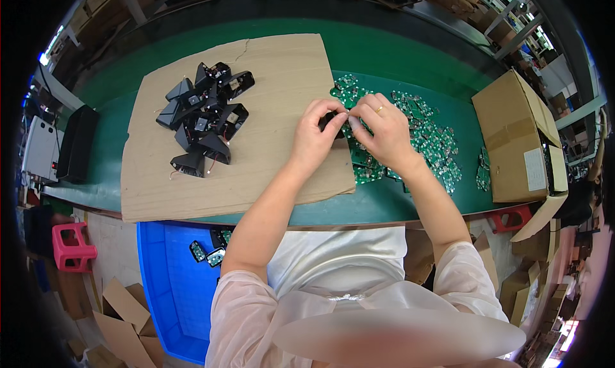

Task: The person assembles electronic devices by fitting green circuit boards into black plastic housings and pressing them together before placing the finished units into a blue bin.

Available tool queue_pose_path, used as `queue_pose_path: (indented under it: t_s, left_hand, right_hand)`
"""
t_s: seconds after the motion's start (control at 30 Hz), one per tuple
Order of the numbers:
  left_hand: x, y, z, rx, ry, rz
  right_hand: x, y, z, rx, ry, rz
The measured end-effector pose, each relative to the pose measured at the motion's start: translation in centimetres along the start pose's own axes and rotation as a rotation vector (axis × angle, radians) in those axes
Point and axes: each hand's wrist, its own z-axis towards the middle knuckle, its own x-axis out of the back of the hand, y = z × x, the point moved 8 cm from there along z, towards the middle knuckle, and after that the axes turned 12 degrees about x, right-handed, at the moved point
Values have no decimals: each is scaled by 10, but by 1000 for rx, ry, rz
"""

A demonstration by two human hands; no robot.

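My left hand (pixel 315 132) is closed around a small black plastic housing (pixel 329 120), which is mostly hidden by the fingers. My right hand (pixel 385 130), with a ring on one finger, meets it at the fingertips in a pinch. Whatever sits between those right fingertips is too small or covered to make out. Both hands are over the right edge of a flat cardboard sheet (pixel 275 176). Under and beyond my right hand spreads a heap of small green circuit boards (pixel 426 137). On the sheet's left half lies a pile of black plastic housings (pixel 204 115) with thin wires showing.
A cardboard box (pixel 512 140) stands on the green table (pixel 314 208) at the right. Below the front edge, a blue bin (pixel 182 291) holds several black pieces with boards. A black oblong object (pixel 78 144) is at the left; a pink stool (pixel 73 247) stands on the floor.
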Motion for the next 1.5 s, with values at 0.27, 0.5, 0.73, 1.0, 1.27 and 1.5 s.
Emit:
queue_pose_path:
  t_s: [0.27,0.5,0.73,1.0,1.27,1.5]
  left_hand:
    - [-13,-21,-9,594,-186,-583]
    - [-1,-23,-4,508,-29,-467]
    - [9,-21,0,268,104,-217]
    - [16,-3,-3,126,200,-29]
    - [17,7,-6,73,231,53]
    - [17,-8,-3,129,205,-46]
  right_hand:
    - [-12,25,-21,-395,252,673]
    - [0,15,-15,-133,217,449]
    - [7,-10,-6,141,130,83]
    - [6,-16,-2,181,106,60]
    - [0,-23,3,264,17,-34]
    - [-2,-27,5,361,1,-61]
